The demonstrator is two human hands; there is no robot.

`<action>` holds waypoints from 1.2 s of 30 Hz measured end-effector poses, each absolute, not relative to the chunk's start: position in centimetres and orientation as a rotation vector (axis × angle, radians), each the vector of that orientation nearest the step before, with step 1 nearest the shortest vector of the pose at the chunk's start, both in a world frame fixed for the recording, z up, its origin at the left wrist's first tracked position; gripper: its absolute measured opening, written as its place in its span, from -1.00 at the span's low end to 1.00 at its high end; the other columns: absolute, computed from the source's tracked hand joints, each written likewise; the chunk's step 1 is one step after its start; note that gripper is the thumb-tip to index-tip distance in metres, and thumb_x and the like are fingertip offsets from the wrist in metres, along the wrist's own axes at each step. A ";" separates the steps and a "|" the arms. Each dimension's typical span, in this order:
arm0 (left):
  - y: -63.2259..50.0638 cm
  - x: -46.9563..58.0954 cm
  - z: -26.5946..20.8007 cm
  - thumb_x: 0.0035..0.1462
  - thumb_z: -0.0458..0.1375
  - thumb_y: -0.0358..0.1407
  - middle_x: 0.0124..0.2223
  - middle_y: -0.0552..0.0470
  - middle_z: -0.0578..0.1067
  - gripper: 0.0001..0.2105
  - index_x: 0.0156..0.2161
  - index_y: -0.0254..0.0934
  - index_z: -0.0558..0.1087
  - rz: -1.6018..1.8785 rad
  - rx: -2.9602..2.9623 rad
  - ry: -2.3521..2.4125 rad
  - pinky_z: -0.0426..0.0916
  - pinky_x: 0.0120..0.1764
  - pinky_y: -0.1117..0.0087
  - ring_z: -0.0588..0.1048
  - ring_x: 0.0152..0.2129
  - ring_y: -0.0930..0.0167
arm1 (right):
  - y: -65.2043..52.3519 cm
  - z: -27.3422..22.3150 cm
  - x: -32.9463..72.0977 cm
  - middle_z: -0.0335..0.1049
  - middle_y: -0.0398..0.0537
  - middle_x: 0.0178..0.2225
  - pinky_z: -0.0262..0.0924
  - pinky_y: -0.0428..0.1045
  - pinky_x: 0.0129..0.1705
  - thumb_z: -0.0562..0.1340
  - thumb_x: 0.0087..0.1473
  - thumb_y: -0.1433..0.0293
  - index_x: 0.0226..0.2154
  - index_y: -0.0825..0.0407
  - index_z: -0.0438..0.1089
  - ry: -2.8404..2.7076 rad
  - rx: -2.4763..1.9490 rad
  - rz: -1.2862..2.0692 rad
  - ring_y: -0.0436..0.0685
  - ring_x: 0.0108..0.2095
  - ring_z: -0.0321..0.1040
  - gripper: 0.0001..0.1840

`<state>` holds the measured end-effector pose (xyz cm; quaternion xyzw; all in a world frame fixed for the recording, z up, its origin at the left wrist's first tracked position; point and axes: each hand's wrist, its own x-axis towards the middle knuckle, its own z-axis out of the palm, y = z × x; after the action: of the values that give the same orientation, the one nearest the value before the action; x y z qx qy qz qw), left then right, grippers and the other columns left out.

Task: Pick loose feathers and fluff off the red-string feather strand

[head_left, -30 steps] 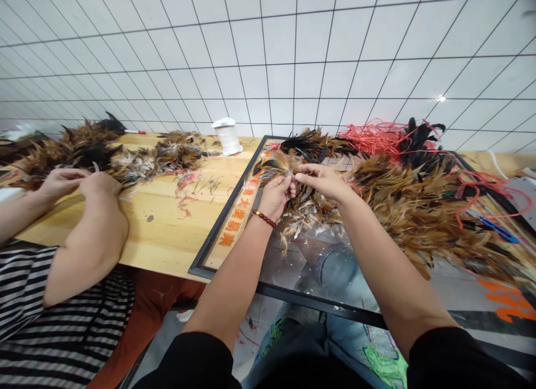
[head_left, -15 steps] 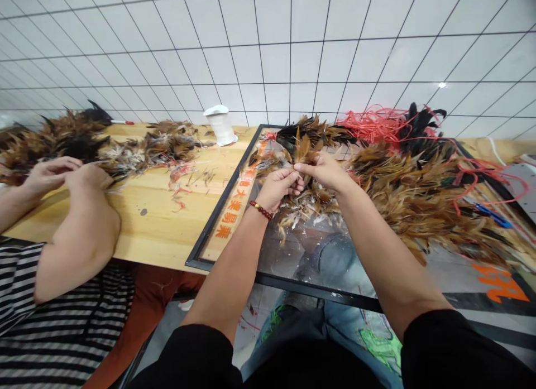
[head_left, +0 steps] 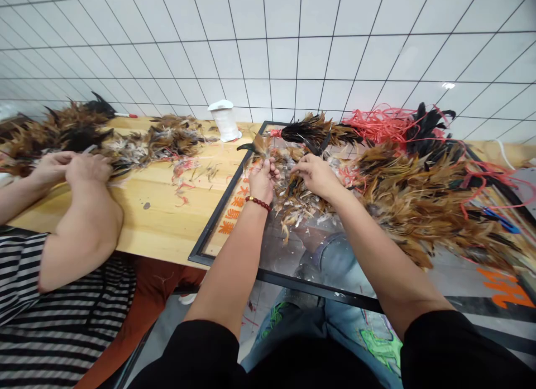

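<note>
My left hand [head_left: 263,182], with a red bead bracelet on its wrist, is closed around the base of a small bunch of feathers [head_left: 261,145]. The bunch is fluffy and brown, and a dark feather sticks out to its left. My right hand [head_left: 317,176] hangs just to the right, over a pile of loose brown and white feathers [head_left: 299,202]. Its fingers are bent with the tips together; whether something is between them is too small to make out. A dark feather bundle tied with pink string [head_left: 307,130] lies behind my hands.
A large brown feather heap [head_left: 419,205] covers the right of the black-framed glass panel [head_left: 234,224]. Behind it is tangled pink string [head_left: 379,124]; a blue-handled tool [head_left: 501,220] lies right. Left of the panel are a white spool [head_left: 226,122] and a co-worker's hands [head_left: 86,168] among feathers.
My hands were together at the bunch and are now apart. The left has turned upright with the feathers, slightly left; the right has drawn back over the loose pile.
</note>
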<state>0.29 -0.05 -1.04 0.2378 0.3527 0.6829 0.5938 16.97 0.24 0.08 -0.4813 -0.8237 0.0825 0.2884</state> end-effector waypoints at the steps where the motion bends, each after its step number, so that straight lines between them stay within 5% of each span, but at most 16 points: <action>1: 0.0 0.3 -1.2 0.14 0.30 -0.34 -0.58 0.21 0.34 -0.88 -0.36 -0.30 0.45 1.583 0.558 0.808 0.27 -0.52 0.57 0.36 -0.65 0.62 | 0.0 -0.1 16.7 0.46 0.07 -0.07 0.15 0.12 -0.05 0.12 0.13 0.56 -0.16 -0.06 0.61 -2.282 -1.262 0.174 0.24 -0.05 0.32 -0.59; 5: 0.1 0.4 -1.3 0.17 0.28 -0.36 -0.58 0.20 0.34 -0.88 -0.37 -0.31 0.44 1.556 0.569 0.797 0.28 -0.52 0.56 0.37 -0.65 0.61 | -0.6 -0.3 16.3 0.42 0.11 0.03 0.09 0.17 -0.03 0.14 0.16 0.52 -0.20 -0.06 0.62 -2.423 -1.284 -0.007 0.31 0.00 0.25 -0.66; 9: 0.1 0.5 -1.3 0.21 0.23 -0.39 -0.58 0.19 0.35 -0.88 -0.38 -0.32 0.45 1.547 0.557 0.776 0.28 -0.53 0.55 0.37 -0.65 0.59 | -0.3 0.5 16.7 0.46 0.09 -0.15 0.15 0.14 -0.04 0.20 0.13 0.47 -0.31 0.02 0.58 -2.114 -1.214 0.026 0.25 -0.11 0.30 -0.79; 15: 0.1 0.3 -1.1 0.22 0.21 -0.40 -0.54 0.16 0.42 -0.87 -0.38 -0.32 0.45 1.545 0.543 0.744 0.32 -0.46 0.53 0.42 -0.61 0.57 | 0.2 2.6 16.5 0.33 -0.18 -0.58 0.13 -0.05 -0.40 0.28 0.02 0.43 -0.50 0.05 0.40 -1.445 -1.150 0.738 0.00 -0.53 0.21 -0.90; 22: -0.8 0.8 -0.5 0.18 0.24 -0.42 -0.20 -0.03 0.64 -0.90 -0.38 -0.34 0.48 1.415 0.706 0.730 0.42 -0.14 0.45 0.59 -0.27 0.48 | -0.4 3.5 16.1 0.29 -0.28 -0.66 0.04 -0.16 -0.55 0.35 -0.10 0.47 -0.52 0.07 0.39 -1.125 -1.017 1.127 -0.12 -0.64 0.15 -0.90; 36: -1.6 1.2 0.5 0.29 0.11 -0.43 -0.39 0.07 0.56 -0.85 -0.35 -0.34 0.42 1.331 0.663 0.857 0.33 -0.44 0.52 0.52 -0.53 0.56 | -0.7 3.6 15.3 0.34 -0.29 -0.65 0.16 -0.22 -0.56 0.33 0.04 0.48 -0.46 0.06 0.36 -0.983 -1.005 1.206 -0.13 -0.63 0.31 -0.87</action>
<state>1.20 -1.57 0.49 0.2923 0.3779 0.5867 0.6539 15.30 -0.69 3.57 -0.4336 -0.4241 0.5204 0.6011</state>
